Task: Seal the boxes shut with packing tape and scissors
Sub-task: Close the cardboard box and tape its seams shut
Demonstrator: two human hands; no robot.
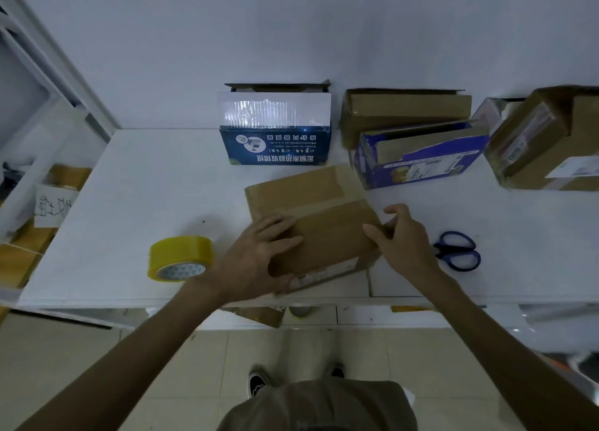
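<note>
Head camera, looking down: a person at a white desk (pixel 129 187) steadies a brown cardboard box (pixel 317 203) with both bare hands. The left-hand grip (pixel 262 252) lies over the box's near left corner, fingers spread loosely across the top and thumb wrapped down the near side. The right-hand grip (pixel 402 236) clasps the right edge, thumb on the top face and fingers curled round the side. The box sits at a slant near the desk's front edge, flaps closed. Glossy tape strips cross its top, and a pale label shows on its near face. A yellow roll of packing tape (pixel 180 257) rests on the desk just left of the left wrist, apart from the box. Blue-handled scissors (pixel 457 250) lie just beyond the right hand, blades hidden behind it. Along the wall stand a blue printed carton (pixel 275 148), an open blue box (pixel 421 161) and two brown cartons (pixel 405 109).
</note>
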